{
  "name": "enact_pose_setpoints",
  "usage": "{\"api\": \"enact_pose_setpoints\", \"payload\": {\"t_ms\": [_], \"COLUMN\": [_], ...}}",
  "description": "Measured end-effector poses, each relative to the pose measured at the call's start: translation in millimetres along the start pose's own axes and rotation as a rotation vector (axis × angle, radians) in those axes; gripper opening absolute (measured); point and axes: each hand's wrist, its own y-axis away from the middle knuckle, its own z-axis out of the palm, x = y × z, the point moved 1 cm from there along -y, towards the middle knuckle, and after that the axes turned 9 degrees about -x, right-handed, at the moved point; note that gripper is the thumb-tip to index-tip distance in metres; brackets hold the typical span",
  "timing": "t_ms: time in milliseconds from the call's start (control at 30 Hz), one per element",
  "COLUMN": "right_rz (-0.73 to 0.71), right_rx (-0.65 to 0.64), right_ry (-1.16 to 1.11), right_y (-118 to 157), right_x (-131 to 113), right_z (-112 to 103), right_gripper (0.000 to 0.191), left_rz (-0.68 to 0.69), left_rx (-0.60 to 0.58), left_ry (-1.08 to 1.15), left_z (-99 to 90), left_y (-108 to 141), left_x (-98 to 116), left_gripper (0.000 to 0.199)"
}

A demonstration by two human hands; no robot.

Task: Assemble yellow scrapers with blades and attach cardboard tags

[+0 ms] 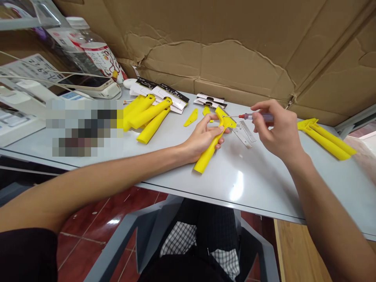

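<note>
Checked cloth was seen nearest, below the front edge of the table. Over the middle of that edge, a yellow handle was gripped by the left hand, its fingers and thumb closed round the neck. A screwdriver was pinched between the thumb and fingers of the right hand, its tip brought to a screw by the wide end. For clean turning, the shaft was best kept in line with the screw, pressed firmly enough to prevent slipping, and the neck braced against twisting. Two metal strips were laid just beside; small yellow plates were placed farther back. Paired handles were set toward the right edge, piled handles and packets toward the back left corner. Cardboard was stood along the back edge.
</note>
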Motion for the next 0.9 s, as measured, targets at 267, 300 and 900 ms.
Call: {"api": "enact_pose_setpoints", "payload": {"t_ms": [267,300,900], "right_rz": [-0.052,-0.046,-0.216], "right_rx": [-0.013,-0.015,0.047], "right_ry": [-0.004,-0.01,-0.054], "right_y": [0.3,0.1,-2.2], "right_x": [-6.1,-6.3,-3.5], "right_z": [-0.6,-0.7,-2.1], "right_gripper": [0.015,0.014,0.022], "left_rz": [-0.007,-0.006,-0.022], "left_rx": [0.013,0.015,0.021], "left_ry": [-0.003,-0.004,-0.003], "left_z": [1.6,1.8,3.8], "left_y": [0.1,0.2,1.6], "left_x": [1.1,1.3,2.9], "left_gripper": [0.024,0.023,0.025]}}
